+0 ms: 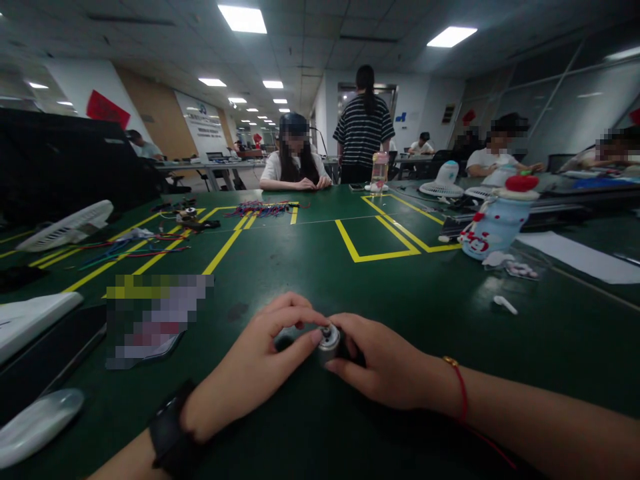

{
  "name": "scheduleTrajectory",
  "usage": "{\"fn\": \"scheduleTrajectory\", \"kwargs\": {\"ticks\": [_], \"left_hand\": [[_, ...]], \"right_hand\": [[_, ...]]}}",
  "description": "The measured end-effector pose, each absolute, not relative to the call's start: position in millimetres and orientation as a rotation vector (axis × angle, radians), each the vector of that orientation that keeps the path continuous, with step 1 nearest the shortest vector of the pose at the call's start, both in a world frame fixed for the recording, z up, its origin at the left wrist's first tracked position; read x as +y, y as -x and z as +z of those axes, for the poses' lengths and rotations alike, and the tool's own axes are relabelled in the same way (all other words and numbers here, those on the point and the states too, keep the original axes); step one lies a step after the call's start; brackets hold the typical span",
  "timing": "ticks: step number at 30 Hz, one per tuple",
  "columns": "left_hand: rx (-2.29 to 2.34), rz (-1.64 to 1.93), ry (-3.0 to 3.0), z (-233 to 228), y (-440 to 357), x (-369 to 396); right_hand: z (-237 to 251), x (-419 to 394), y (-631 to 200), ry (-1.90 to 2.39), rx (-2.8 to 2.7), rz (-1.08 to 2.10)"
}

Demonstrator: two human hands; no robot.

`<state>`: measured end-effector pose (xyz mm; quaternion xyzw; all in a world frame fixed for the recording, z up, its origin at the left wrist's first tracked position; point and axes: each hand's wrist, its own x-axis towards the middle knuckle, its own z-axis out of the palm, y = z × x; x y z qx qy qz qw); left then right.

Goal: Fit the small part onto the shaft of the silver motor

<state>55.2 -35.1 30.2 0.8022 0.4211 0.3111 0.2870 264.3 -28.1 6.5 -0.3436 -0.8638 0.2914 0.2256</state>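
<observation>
Motor (pixel 329 341) gripped; L+R hand

Open-plan assembly workroom: long green tables (pixel 310 267) with yellow tape outlines (pixel 380 233), wire bundles (pixel 265 209), ceiling panels (pixel 243 19).

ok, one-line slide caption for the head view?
Both hands, left hand and right hand, pinch a small silver motor over the green table.
</observation>
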Motion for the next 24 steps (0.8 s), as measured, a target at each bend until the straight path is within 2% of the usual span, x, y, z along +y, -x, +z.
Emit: {"fn": "scheduleTrajectory", "kwargs": {"ticks": [6, 12, 21, 24], "left_hand": [[1.332, 0.747, -1.817, 15, -28, -15], [1.444, 0.886, -1.615, 5, 0, 6], [1.317, 0.741, -1.88, 8, -15, -8], [1.246, 0.86, -2.08, 13, -30, -23]], "right_hand": [[8, -29, -265, 0.989, -2.373, 0.832], [9, -29, -268, 1.019, -2.387, 0.856], [10, -30, -266, 1.021, -2.396, 0.823], [9, -29, -266, 1.008, -2.392, 0.797]]}}
